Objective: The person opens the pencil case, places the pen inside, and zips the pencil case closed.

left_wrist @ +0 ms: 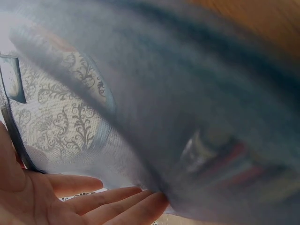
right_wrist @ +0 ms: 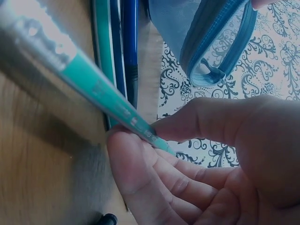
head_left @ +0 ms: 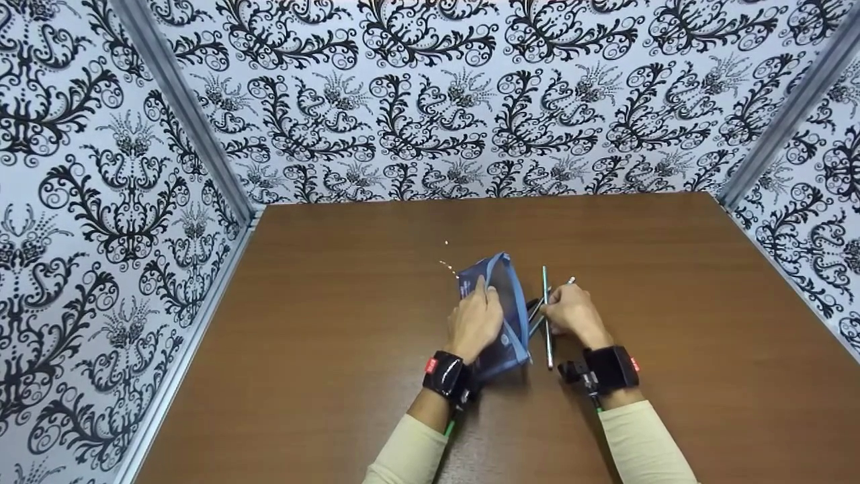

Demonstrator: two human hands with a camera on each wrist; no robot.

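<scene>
A blue mesh zipper pouch [head_left: 494, 356] stands tilted over the table, its zipped mouth gaping toward the right. My left hand [head_left: 476, 323] grips its left side, fingers spread along the mesh in the left wrist view. Blurred coloured sticks show through the mesh [left_wrist: 140, 84] there. Between thumb and fingers, my right hand [head_left: 574, 314] pinches a teal-green pencil [right_wrist: 96, 84] with a shiny silvery end, just right of the pouch mouth. Behind that pencil, a blue pen [right_wrist: 131, 37] with a dark grip and another green pencil [right_wrist: 104, 42] lie on the table.
The brown wooden table [head_left: 322, 302] is enclosed by walls [head_left: 430, 107] with black scroll patterns. A short string of white beads [head_left: 448, 267] trails from the pouch's upper left. A small dark tip [right_wrist: 108, 219] shows low in the right wrist view.
</scene>
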